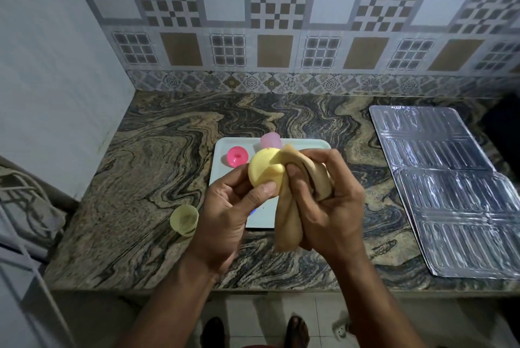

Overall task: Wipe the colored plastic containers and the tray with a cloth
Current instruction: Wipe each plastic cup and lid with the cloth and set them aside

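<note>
A yellow container (266, 172) is being gripped in the left hand (229, 212), with the thumb laid across its lower edge and the fingers curled behind it, so that its rounded base is being turned up toward the camera; its mouth is hidden, so its axis is judged to be running roughly away from the viewer. A tan cloth (298, 201) is being clenched in the right hand (326, 201), bunched in the fist with one corner being pressed against the container's right side and a long tail hanging down. The container is being held above the tray (225, 150), probably so it can be turned freely against the cloth.

On the white tray, which is lying on the counter (140, 179) just behind the hands, a bright pink container (237, 156) is sitting base up, and a pale pink one (270, 140) is resting at the far edge. A pale yellow container (184, 219) is lying on its side on the counter left of the tray, mouth toward the viewer. A clear ribbed sheet (450, 187) is lying well apart at the right.

The wiping is judged to be partway done.
</note>
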